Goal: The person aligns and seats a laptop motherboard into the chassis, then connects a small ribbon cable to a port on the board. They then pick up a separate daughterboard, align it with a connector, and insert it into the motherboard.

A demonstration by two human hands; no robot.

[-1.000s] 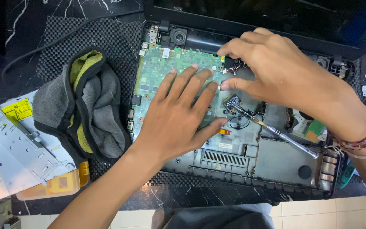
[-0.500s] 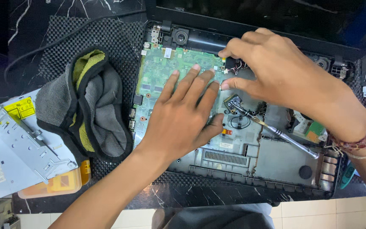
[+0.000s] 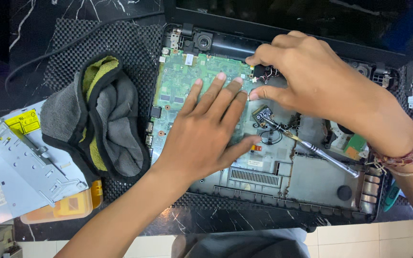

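Observation:
An opened laptop base (image 3: 311,191) lies on a black mesh mat, its green circuit board (image 3: 178,81) exposed at the upper left. My left hand (image 3: 206,129) lies flat on the board, fingers spread. My right hand (image 3: 311,81) reaches over the top edge of the board, thumb and forefinger pinching at small wires and a connector (image 3: 268,74). A screwdriver (image 3: 321,155) rests loose inside the base, below my right hand, tip toward a small chip module (image 3: 263,114).
A grey and yellow-green cloth (image 3: 96,119) lies left of the laptop. A metal drive casing (image 3: 20,162) sits at the far left on an orange box (image 3: 68,210). A black cable (image 3: 72,43) runs across the dark marble top. The laptop lid (image 3: 311,19) stands behind.
My left hand has slid slightly up the board. My right hand's fingers stay at the connector with little movement.

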